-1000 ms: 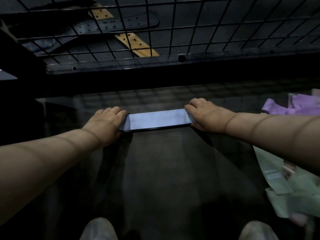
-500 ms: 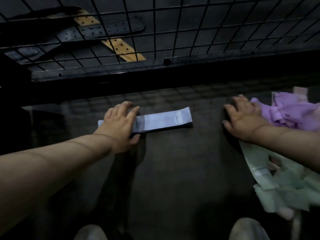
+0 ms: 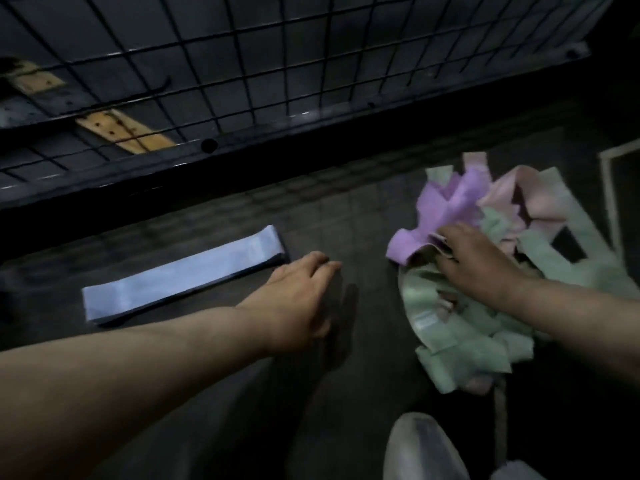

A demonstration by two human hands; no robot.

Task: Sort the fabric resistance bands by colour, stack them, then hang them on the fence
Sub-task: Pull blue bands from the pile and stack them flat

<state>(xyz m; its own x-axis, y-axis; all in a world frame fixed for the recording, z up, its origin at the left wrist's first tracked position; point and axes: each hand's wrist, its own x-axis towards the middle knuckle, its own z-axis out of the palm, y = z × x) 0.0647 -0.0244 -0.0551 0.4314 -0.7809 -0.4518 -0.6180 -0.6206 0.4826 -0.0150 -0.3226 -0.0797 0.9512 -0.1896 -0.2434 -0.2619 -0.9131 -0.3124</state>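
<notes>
Stacked blue bands lie flat beside the left hand, its fingers loose and empty, while the right hand rests on the mixed pile, grip unclear.

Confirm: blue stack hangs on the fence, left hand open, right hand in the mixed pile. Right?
Not quite. The blue stack lies flat on the floor in front of the fence, not hung on it; the head view shows this. The left hand is open and the right hand is in the mixed pile, as stated.
</notes>
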